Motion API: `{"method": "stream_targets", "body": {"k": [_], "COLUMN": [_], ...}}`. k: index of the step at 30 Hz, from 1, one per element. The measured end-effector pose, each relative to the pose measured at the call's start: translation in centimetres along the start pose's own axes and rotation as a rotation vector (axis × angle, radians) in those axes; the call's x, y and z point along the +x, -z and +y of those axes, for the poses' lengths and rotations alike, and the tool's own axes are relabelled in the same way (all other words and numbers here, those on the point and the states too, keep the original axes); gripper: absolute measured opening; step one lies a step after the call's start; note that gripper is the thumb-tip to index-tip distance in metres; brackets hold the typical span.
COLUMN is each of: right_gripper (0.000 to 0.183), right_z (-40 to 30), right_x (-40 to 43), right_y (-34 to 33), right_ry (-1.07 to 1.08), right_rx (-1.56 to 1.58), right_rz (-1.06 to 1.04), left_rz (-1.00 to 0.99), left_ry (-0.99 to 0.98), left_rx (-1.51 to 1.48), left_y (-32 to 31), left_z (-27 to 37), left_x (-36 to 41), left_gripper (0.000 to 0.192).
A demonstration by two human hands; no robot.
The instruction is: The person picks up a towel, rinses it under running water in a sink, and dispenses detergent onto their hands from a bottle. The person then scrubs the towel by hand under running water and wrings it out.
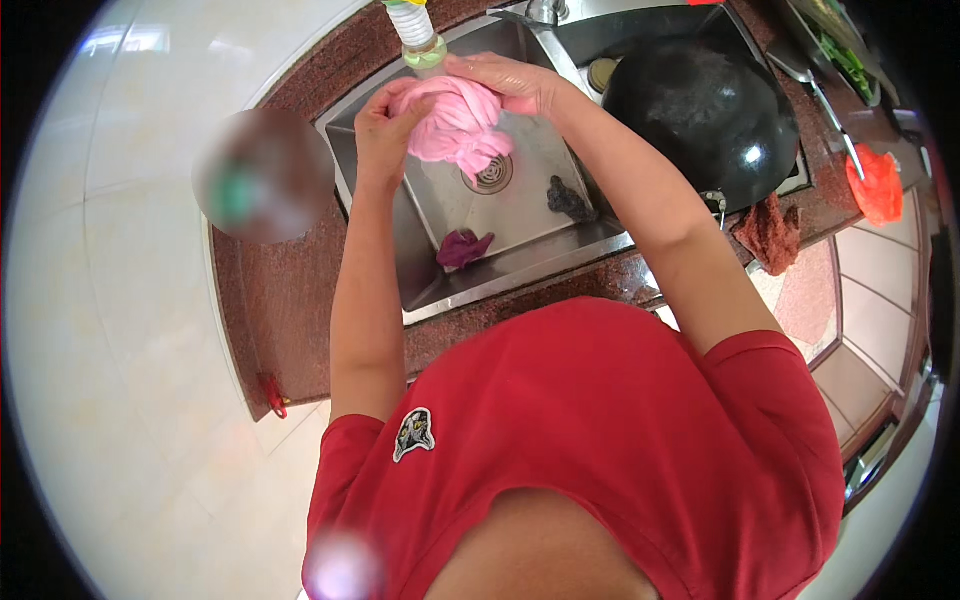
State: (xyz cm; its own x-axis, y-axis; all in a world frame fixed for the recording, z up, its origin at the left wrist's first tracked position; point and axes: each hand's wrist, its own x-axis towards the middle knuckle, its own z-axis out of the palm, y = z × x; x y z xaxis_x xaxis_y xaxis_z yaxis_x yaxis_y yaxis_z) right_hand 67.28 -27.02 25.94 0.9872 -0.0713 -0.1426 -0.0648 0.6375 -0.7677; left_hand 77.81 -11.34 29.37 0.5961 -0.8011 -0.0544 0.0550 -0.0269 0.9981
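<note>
A bunched, wet-looking pink cloth [454,120] is held over the stainless steel sink basin [517,255]. My left hand [386,135] grips its left side, thumb across the front. My right hand [510,81] holds it at the upper right, with the fingers reaching toward the faucet outlet. Just above the cloth hangs a white corrugated faucet extension [412,26] with a pale green end [425,54]. Part of the round drain strainer [495,176] shows below the cloth. In the basin lie a purple cloth [465,248] and a dark grey wad [568,199].
A black wok [701,120] lies upside down over the right-hand basin. A brown-red rag [772,234] hangs on the counter edge near a red plastic bag [875,184] and a long-handled utensil [829,112]. A blurred round patch hides part of the left counter [289,315].
</note>
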Motion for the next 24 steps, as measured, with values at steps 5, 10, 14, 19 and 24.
{"method": "stream_targets", "body": {"k": [5,10,14,19,24], "right_gripper": [0.031,0.029,0.031,0.032,0.025], "right_z": [3.5,4.4,4.1,2.5,0.9], "right_x": [0.9,0.5,0.2,0.3,-0.8], "right_y": [-0.2,0.3,-0.7,0.8,1.4], "right_ry": [0.04,0.109,0.046,0.06,0.096], "right_rx": [0.32,0.427,0.188,0.175,0.21], "right_rz": [0.154,0.218,0.261,0.506,0.459], "left_rz": [0.203,0.218,0.202,0.143,0.199], "left_ry": [-0.078,0.467,0.512,0.329,0.327], "left_rx": [0.172,-0.427,-0.492,-0.544,-0.757], "left_y": [-0.9,-3.6,-3.1,-2.1,-0.2], "left_z": [-3.1,-5.1,-5.9,-5.2,-4.6], "left_x": [0.5,-1.3,-2.4,-2.5,-3.0], "left_gripper": [0.035,0.038,0.037,0.033,0.038]}}
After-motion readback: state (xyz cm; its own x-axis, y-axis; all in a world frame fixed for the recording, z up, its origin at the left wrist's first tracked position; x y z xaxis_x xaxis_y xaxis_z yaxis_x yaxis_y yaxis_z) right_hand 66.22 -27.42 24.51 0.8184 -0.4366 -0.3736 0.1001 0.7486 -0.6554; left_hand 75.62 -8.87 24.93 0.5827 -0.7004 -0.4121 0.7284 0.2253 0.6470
